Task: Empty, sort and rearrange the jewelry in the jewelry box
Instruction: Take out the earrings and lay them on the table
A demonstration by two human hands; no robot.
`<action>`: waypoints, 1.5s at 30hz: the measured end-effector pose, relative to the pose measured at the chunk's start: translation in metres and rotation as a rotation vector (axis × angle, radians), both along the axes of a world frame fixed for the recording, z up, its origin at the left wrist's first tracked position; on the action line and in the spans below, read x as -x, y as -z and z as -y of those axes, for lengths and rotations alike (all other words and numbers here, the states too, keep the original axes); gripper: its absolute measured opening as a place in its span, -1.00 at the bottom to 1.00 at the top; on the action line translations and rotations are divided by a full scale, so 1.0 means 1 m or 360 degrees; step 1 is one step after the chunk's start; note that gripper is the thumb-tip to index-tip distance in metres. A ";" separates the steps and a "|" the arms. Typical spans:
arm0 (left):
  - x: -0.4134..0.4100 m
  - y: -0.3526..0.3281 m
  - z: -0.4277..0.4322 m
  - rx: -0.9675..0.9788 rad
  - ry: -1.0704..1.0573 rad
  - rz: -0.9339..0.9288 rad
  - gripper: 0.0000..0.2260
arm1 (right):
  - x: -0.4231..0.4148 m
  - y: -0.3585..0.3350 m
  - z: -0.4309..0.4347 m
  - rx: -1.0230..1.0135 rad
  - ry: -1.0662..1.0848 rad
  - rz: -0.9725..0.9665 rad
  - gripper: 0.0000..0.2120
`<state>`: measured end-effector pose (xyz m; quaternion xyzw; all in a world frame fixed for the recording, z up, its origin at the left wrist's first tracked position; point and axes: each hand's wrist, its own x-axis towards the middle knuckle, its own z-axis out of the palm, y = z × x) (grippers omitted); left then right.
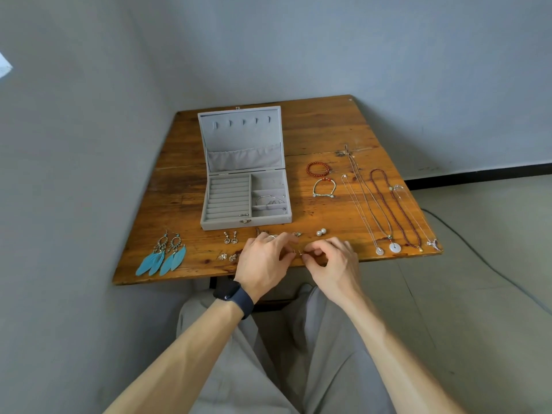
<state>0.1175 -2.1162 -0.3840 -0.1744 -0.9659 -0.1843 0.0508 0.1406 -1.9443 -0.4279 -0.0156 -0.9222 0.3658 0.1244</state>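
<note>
At the bottom centre of the frame the left hand point(265, 258), a dark wristband point(236, 297) on it, and the right hand point(331, 261) meet over the near edge of the table point(328, 130). Both have their fingers curled in, pinching a small piece point(299, 253) between the fingertips. It is too tiny to name, though it may be an earring with a thin post.

I take this to be the sorting step, with the box nearly emptied and like laid out with like. The next move calls for a delicate fingertip release, setting the piece down among the earrings without scattering its neighbours.

That near row holds one pair of teal feather earrings point(161, 255) at lower left, one pair of drop earrings point(230, 238), one pair of studs point(227, 257) and two pearl studs point(321, 232). A few more bits sit half hidden behind the hands.

Beyond them, at centre, stands the grey jewelry box point(209, 204), open, with one thin bangle point(270, 201) left in a right-hand compartment. To its right lie two bracelets, a red bead bracelet point(318, 169) and a cord bracelet point(323, 188). Further right, four necklaces point(395, 248) are stretched out side by side. Farthest back, the raised lid point(239, 135) shows five empty hooks.
</note>
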 end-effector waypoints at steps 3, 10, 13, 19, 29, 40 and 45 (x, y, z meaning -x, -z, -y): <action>0.001 -0.001 0.001 0.0028 -0.0031 -0.0018 -0.78 | 0.000 0.000 -0.001 0.0028 -0.0007 0.0006 -0.88; -0.001 -0.001 -0.002 0.0121 -0.0145 -0.0059 -0.76 | 0.000 0.002 0.003 0.0011 0.0046 -0.0038 -0.86; 0.001 -0.001 -0.003 0.0124 -0.0110 -0.0064 -0.79 | 0.001 0.003 0.004 0.0010 0.0066 -0.0056 -0.88; 0.002 0.002 0.002 0.0063 -0.0049 -0.0047 -0.82 | 0.001 0.002 0.006 -0.0046 0.0073 -0.0083 -0.87; 0.000 0.005 0.007 0.0077 -0.0057 -0.0049 -0.81 | -0.001 0.001 0.005 0.0018 0.0064 -0.0120 -0.83; -0.016 -0.002 0.084 -0.0185 -0.0384 -0.0261 -0.74 | -0.010 -0.010 0.000 0.0143 -0.0058 0.0001 -0.82; -0.011 0.014 0.121 0.0078 -0.0527 -0.0159 -0.55 | 0.001 -0.033 0.020 0.0088 -0.0212 -0.0161 -0.83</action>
